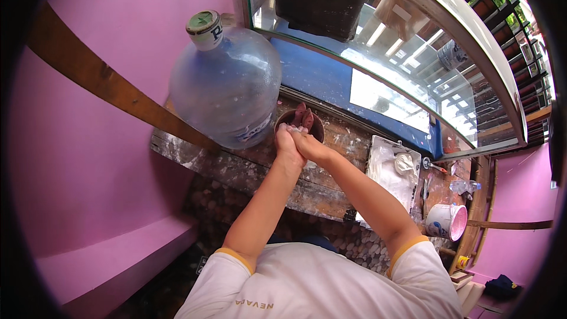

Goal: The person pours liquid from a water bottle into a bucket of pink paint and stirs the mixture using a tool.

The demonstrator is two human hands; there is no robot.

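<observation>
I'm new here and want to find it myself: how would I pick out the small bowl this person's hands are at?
Start at the big clear blue water jug standing on the worn wooden counter by the pink wall. Just right of its base sits a small dark brown bowl holding reddish-brown pieces, with both hands pressed together at its near rim. It is the only dark, round vessel there; the tray and bucket further right are white.

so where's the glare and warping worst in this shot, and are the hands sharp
Head view: the glass display case carries bright window reflections that wash out its inside; straight edges like the wooden rail bow toward the dark fisheye rim; the clasped left hand and right hand over the brown bowl are evenly lit and fairly sharp.
</observation>
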